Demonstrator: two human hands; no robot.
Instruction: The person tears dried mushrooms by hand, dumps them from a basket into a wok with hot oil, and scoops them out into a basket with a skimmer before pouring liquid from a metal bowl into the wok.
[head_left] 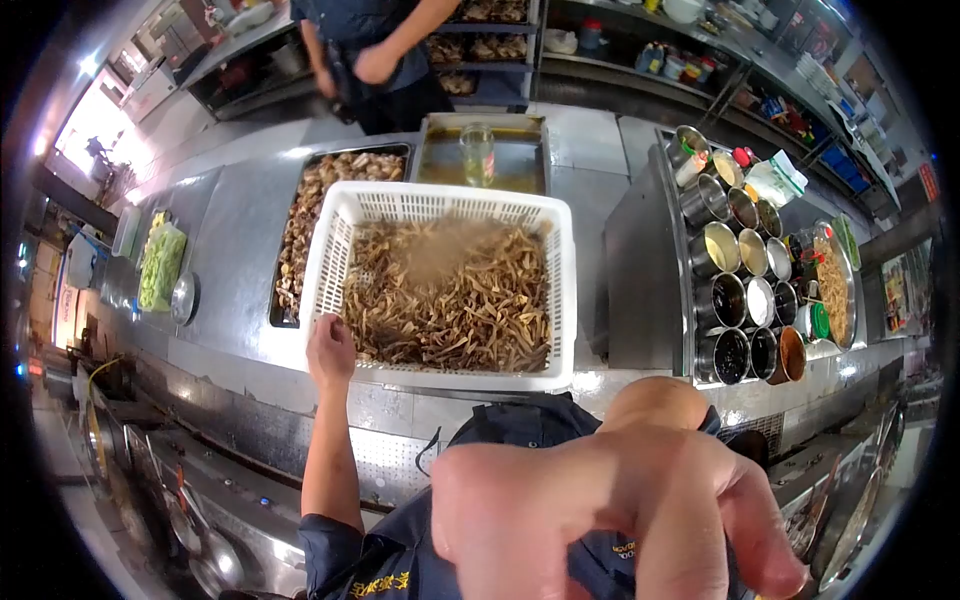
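Observation:
A white plastic basket (325,215) with slotted sides stands on the steel counter in front of me. Brown, dried-looking strips (450,310) fill it; a patch near its far side is blurred. My left hand (330,348) is closed on the basket's rim at the near left corner. Close to the camera, my right hand (610,490) looms large in the lower middle, away from the basket. Its fingers are bent and apart, partly cut off by the frame's bottom edge, and nothing shows in them.
A dark tray (283,305) of brown chunks lies left of the basket. Behind it, a glass jar (477,150) stands in a shallow tray (440,165). Seasoning pots (720,250) crowd the right. Bagged greens (162,262) lie far left. Another person (375,65) stands opposite.

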